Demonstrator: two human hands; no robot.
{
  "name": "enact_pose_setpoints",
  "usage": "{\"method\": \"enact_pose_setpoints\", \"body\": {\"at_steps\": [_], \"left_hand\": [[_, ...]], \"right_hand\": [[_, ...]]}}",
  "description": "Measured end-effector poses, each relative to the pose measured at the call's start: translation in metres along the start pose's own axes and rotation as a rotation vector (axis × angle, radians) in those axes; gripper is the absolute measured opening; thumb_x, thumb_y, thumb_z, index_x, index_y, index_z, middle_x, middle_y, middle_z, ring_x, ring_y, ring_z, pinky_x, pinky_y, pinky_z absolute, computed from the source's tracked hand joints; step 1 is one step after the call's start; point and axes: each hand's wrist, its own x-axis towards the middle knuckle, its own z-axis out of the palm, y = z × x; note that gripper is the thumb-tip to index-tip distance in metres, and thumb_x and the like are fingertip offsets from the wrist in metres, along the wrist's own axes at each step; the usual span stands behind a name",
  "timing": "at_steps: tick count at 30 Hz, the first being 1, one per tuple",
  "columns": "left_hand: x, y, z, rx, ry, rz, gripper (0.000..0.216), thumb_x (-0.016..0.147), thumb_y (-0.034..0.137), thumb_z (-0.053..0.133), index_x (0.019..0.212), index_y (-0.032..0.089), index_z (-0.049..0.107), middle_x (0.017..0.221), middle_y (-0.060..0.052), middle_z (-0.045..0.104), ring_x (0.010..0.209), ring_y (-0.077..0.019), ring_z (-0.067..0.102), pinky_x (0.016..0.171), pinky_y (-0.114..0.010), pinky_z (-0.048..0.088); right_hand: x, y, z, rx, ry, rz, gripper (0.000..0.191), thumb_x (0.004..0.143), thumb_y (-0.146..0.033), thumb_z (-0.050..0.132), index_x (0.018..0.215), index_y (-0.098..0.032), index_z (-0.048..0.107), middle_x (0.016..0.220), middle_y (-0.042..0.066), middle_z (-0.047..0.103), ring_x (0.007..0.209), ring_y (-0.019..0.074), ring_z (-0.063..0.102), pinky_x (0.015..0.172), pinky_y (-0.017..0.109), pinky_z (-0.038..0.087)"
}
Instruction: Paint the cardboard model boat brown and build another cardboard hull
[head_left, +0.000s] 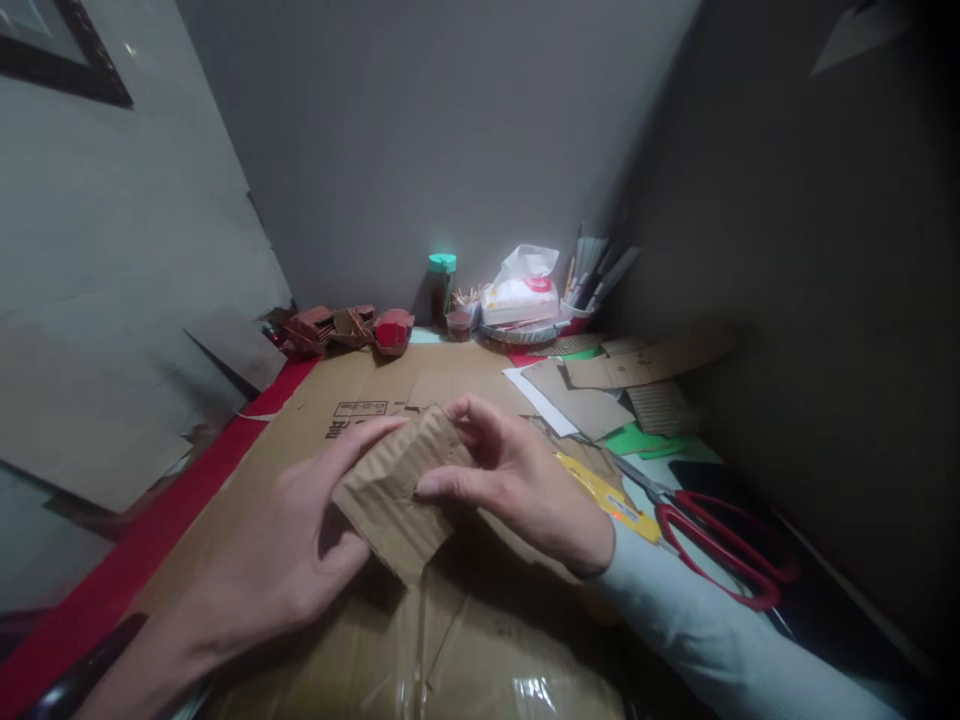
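Note:
A small piece of corrugated cardboard (397, 490) is held between both hands above a large flattened cardboard box (360, 395). My left hand (300, 545) grips its left side, with a finger stretched along the top edge. My right hand (517, 480) pinches the right side with thumb and fingers. The piece is bent and tilted towards me.
Red-handled scissors (720, 545) and a yellow utility knife (611, 498) lie at the right. Cardboard scraps (600, 390) and green paper sit beyond. At the back stand a green-capped bottle (442, 285), a tissue pack (521, 290), a pen cup (581, 300) and red cardboard models (349, 328).

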Motion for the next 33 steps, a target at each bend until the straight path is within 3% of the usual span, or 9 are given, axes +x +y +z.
{"method": "enact_pose_setpoints", "body": {"at_steps": [6,15,25,29,33], "left_hand": [[0.004,-0.001,-0.002,-0.268,0.095,-0.193,0.036,0.086,0.023,0.059,0.118,0.037,0.064,0.124,0.009,0.071,0.112,-0.0156,0.066,0.091,-0.02,0.049],[0.013,0.004,0.012,-0.329,0.123,-0.236,0.025,0.082,0.022,0.063,0.102,0.031,0.076,0.102,0.003,0.079,0.093,-0.0206,0.072,0.081,-0.029,0.053],[0.013,0.002,0.014,-0.313,0.012,-0.256,0.024,0.079,0.024,0.063,0.095,0.033,0.079,0.101,0.002,0.08,0.096,-0.0256,0.073,0.079,-0.031,0.054],[0.011,0.001,0.012,-0.313,0.103,-0.313,0.024,0.078,0.032,0.068,0.099,0.035,0.079,0.105,0.003,0.08,0.1,-0.027,0.072,0.086,-0.032,0.054],[0.009,-0.005,0.011,-0.299,0.244,-0.375,0.035,0.081,0.043,0.069,0.115,0.034,0.073,0.124,0.0,0.074,0.116,-0.0294,0.066,0.104,-0.041,0.048]], "right_hand": [[0.005,0.0,-0.006,-0.597,-0.062,-0.078,0.024,0.083,-0.029,0.081,0.079,-0.019,0.06,0.071,-0.006,0.055,0.068,0.0113,0.047,0.059,0.025,0.035],[0.0,0.01,-0.014,-0.765,-0.053,-0.072,0.005,0.093,-0.015,0.068,0.088,-0.014,0.069,0.077,0.0,0.066,0.071,0.0142,0.055,0.067,0.027,0.04],[-0.006,0.012,-0.015,-0.859,-0.089,-0.003,0.014,0.093,-0.016,0.066,0.079,-0.017,0.062,0.074,0.0,0.065,0.067,0.0142,0.054,0.063,0.028,0.036],[-0.006,0.011,-0.013,-0.792,-0.081,0.011,0.017,0.096,-0.026,0.064,0.082,-0.016,0.064,0.074,-0.001,0.065,0.068,0.0141,0.055,0.063,0.028,0.037],[-0.007,0.008,-0.011,-0.751,0.0,-0.009,0.025,0.096,-0.03,0.065,0.075,-0.018,0.061,0.067,-0.004,0.056,0.064,0.0129,0.049,0.059,0.027,0.034]]}}
